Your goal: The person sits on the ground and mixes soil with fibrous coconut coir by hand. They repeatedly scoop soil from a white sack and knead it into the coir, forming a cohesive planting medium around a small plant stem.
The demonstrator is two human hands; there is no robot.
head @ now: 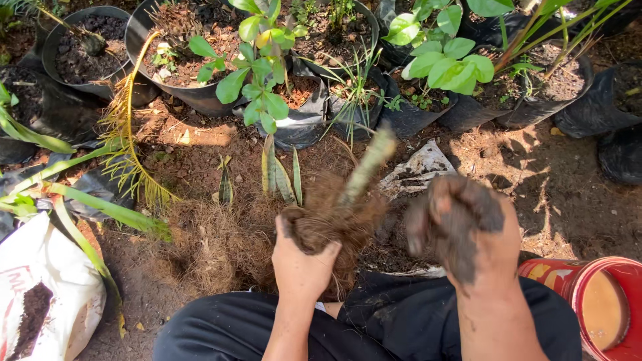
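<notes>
While the person sits on bare soil, the scene runs so from left to right:

White sack (pixel 47 281): lies at the far left, open, with dark soil inside.
Long green leaves (pixel 80 200): droop over the sack, beside a yellowed frond (pixel 127 134).
Black pots (pixel 87 47): stand in a row along the top, filled with soil and green plants.
Fibre heap (pixel 221 241): brown and stringy, on the ground just left of the hands.
Left hand (pixel 302 262): fingers clenched around the fibrous root clump of a plant (pixel 341 214), held above the lap; its pale stem (pixel 368 164) tilts up to the right.
Right hand (pixel 468 230): caked with dark soil, fingers curled inward, blurred; I cannot tell whether it holds anything. It is near the plant, not touching.
Red bucket (pixel 602 301): at the lower right, just beside the right forearm.
</notes>
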